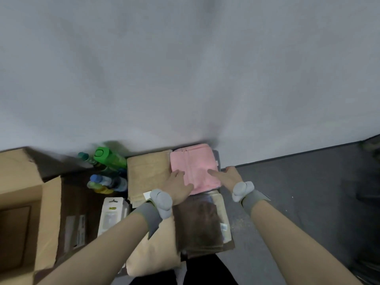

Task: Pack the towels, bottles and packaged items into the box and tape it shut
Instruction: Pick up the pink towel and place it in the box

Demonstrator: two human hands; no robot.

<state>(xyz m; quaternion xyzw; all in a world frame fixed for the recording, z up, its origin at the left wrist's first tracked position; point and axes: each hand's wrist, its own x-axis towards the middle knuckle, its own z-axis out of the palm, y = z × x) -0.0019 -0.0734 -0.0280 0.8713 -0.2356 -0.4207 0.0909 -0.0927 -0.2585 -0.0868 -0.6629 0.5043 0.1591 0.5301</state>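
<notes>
Head view, looking down. A folded pink terry towel (195, 167) lies at the centre of the grey floor (298, 192), close to the pale grey wall (185, 68). The left hand (178, 188) rests on the towel's near left corner with its fingers stretched out flat. The right hand (228, 177) is at the towel's right edge, with one digit laid straight across the top; the remaining fingers lie beyond the edge, so whether this hand grips the towel cannot be told. Each wrist bears a grey band with a pale grey device (162, 202). A folded tan towel (146, 175) touches the pink one on its left; a folded dark brown towel (199, 223) lies nearer the person, between the forearms, beside a pale beige cloth (154, 249). Left of the tan towel stand a green plastic bottle (109, 158) and a cluster of blue-capped bottles (107, 182); a white carded package (112, 214) lies just in front of them. The open brown cardboard box (24, 192) sits at far left, flaps raised, well apart from the pink towel.
</notes>
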